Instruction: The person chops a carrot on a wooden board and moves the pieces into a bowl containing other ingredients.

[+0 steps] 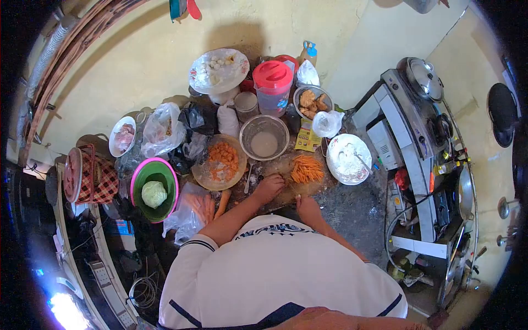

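My left hand (269, 188) rests on the wooden cutting board (281, 166), its fingers curled down; whatever lies under them is hidden. Close to the board's front edge, my right hand (308, 209) is closed in a fist. A small pale tip shows at its top, but I cannot make out what it grips. Just beyond both hands lies a pile of thin carrot strips (307, 169). A spoon (248, 179) is left of my left hand. Whole carrots (204, 207) lie partly in a clear plastic bag by my left forearm.
Around the board stand a bowl of diced carrots (223, 158), a steel bowl of pale liquid (265, 137), a white bowl of flour-like powder (348, 159) and a green basin (142, 181) holding a cabbage. A red-lidded pitcher (273, 88) is behind. A gas stove (410, 110) stands right.
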`<state>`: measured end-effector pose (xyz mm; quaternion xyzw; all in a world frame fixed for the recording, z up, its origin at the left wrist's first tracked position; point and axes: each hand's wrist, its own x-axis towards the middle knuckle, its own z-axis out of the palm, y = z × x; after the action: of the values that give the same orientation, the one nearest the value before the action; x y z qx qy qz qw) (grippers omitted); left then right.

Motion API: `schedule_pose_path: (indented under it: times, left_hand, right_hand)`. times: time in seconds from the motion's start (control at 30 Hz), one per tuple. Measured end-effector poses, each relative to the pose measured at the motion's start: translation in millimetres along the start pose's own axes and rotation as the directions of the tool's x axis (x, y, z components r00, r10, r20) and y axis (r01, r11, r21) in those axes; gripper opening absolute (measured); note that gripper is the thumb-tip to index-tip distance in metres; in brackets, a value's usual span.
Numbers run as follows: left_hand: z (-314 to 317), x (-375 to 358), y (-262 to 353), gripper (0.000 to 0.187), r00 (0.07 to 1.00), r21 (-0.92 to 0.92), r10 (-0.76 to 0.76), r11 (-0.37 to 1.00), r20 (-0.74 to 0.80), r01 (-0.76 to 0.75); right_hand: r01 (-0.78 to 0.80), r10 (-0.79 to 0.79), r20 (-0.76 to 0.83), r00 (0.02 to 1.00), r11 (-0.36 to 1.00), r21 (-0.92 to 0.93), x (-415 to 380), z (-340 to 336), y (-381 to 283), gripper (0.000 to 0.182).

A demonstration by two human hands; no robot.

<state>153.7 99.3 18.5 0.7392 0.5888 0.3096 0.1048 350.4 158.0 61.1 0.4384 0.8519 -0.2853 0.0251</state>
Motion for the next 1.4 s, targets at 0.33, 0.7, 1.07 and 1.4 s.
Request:
schedule_pose_path:
  times: [0.33, 0.7, 1.07, 1.4]
  left_hand:
    - [-2, -1, 1, 0.022, 1.0, 0.015, -0.017, 1.0, 0.006, 0.017]
    - [0, -1, -1, 0.02, 0.999, 0.02, 0.007, 1.0, -0.035, -0.006]
    - [-1, 0, 0, 0.019, 0.997, -0.04, -0.071, 0.997, 0.027, 0.072]
    - [11, -2, -7, 0.012, 0.987, -0.017, 0.053, 0.998, -0.153, -0.057]
  right_hand:
    - [0.052, -0.052, -0.027, 0.998, 0.999, 0.009, 5, 21, 13, 0.033]
    - [0.035, -0.036, 0.024, 0.999, 0.999, 0.011, 7, 15, 7, 0.034]
    - [-0.003, 0.003, 0.003, 1.0, 1.0, -0.031, 8, 17, 1, 0.032]
    - [-0.027, 0.027, 0.039, 0.999, 1.0, 0.005, 5, 16, 5, 0.036]
